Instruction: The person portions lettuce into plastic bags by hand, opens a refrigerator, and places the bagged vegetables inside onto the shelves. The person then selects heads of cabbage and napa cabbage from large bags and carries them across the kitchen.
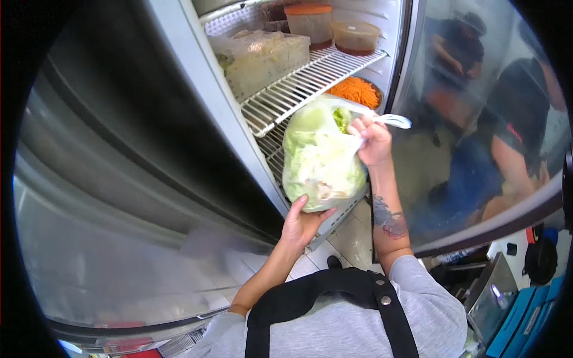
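Note:
A clear plastic bag of lettuce [322, 158], full of pale green leaves, is in front of the open fridge, at the lower wire shelf. My right hand [375, 140] is closed around the gathered neck of the bag, and a white loose end sticks out to its right. Under the bag's lower side, my left hand [303, 224] supports it, with the thumb against the plastic and the other fingers partly hidden. Just behind the bag is a round metal bowl of shredded carrot [356, 91], partly covered by it.
On the upper wire shelf [310, 80] stand a clear bin [268, 62], an orange-lidded tub [308, 24] and a second tub [356, 37]. A glass door [441, 197] at right shows people, perhaps reflected. A metal door [137, 197] fills the left.

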Motion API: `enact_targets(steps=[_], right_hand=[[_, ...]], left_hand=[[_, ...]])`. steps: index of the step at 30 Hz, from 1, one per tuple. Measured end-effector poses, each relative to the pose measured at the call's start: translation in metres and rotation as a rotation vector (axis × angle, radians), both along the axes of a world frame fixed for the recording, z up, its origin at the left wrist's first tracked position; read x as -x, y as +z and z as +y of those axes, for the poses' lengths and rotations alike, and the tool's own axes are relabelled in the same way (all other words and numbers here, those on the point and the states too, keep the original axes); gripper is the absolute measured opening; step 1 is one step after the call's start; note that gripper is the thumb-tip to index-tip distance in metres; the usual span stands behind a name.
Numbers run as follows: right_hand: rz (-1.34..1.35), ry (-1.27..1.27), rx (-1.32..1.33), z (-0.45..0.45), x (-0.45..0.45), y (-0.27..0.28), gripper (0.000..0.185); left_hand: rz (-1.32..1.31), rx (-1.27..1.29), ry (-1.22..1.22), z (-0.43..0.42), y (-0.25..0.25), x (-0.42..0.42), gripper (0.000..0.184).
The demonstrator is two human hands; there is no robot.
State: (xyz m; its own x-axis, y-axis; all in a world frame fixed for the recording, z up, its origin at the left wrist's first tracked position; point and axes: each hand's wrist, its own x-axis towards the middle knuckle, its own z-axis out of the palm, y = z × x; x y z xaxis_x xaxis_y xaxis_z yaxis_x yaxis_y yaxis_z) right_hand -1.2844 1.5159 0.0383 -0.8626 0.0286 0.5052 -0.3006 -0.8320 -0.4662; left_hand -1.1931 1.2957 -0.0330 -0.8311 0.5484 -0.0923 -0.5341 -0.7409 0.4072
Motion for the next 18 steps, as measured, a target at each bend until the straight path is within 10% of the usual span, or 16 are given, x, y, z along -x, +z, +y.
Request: enact_targets(steps=[4,11,16,18], right_hand=[[-0.132,-0.005,-0.339,-0.024,0.043,0.005,0.018],[0.096,-0.916,-1.335,-0.03,0.067,0.022,0.044],[-0.229,-1.81,-1.046,0.023,0.032,-0.005,0.065],[-0.433,-1.566,-0.845,0.05,0.074,-0.052,0.075]], left_hand=[[0.103,0.12,0.209,0.0,-0.003,0.026,0.073],[-0.07,0.152,0.597,0.03,-0.007,0.061,0.06],[-0.162,0.125,0.788,0.039,0.018,0.097,0.062],[-0.107,0.084,0.839,0.036,0.005,0.123,0.061]])
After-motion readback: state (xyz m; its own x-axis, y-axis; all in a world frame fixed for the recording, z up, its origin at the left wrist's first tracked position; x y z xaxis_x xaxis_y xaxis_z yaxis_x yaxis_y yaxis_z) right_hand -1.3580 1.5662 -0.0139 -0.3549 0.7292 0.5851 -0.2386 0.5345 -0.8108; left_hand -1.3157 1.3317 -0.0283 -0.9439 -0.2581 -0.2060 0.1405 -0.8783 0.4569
